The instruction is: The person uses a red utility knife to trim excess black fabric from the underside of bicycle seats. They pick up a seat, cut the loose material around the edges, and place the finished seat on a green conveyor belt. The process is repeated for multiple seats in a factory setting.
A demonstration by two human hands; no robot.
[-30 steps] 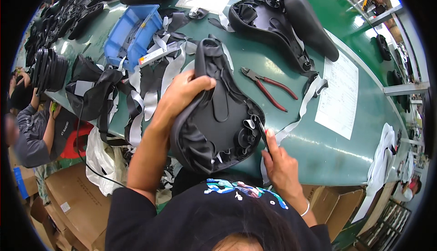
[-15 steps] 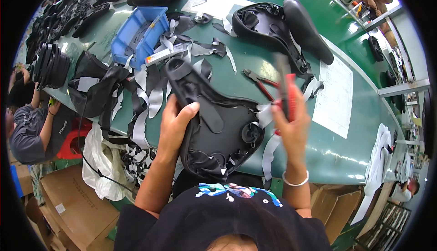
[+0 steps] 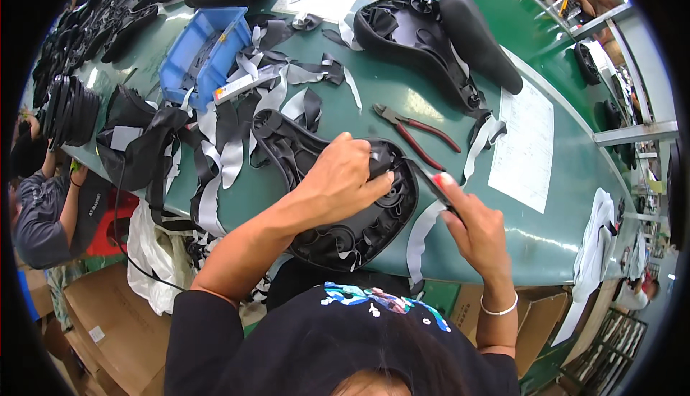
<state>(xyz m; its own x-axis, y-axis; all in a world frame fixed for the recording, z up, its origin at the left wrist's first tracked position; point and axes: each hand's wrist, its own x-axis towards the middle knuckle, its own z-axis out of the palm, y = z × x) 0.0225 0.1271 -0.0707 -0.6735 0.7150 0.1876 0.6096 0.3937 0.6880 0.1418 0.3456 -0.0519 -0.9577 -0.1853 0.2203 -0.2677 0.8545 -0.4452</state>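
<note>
- One black seat (image 3: pixel 352 225), hollow side up on the table (image 3: pixel 532 252), close to the near edge, narrow end away and to the left.
- Left hand (image 3: pixel 346 179) arched over the hollow: fingers curled nearly closed, thumb and forefinger apparently pinching a dark flap (image 3: pixel 381 156) near the right rim.
- Right hand (image 3: pixel 478 229) wrapped firmly round a cutter (image 3: pixel 433 187), aslant at that rim, thumb along the tool.
- Too thin and dark to tell for sure: cutter tip touching the rim or just clear of it.
- Could slip toward the left fingertips, so near the blade, if forced through a taut flap.
- Could score the outer cover on an overrun past the rim.
- Could twist on the smooth table under a one-sided tug, with no full grip seen round the seat.
- Could catch the pale strip (image 3: pixel 418 245) just beside the seat, or bump the pliers (image 3: pixel 404 123) beyond, through a wide follow-through.
</note>
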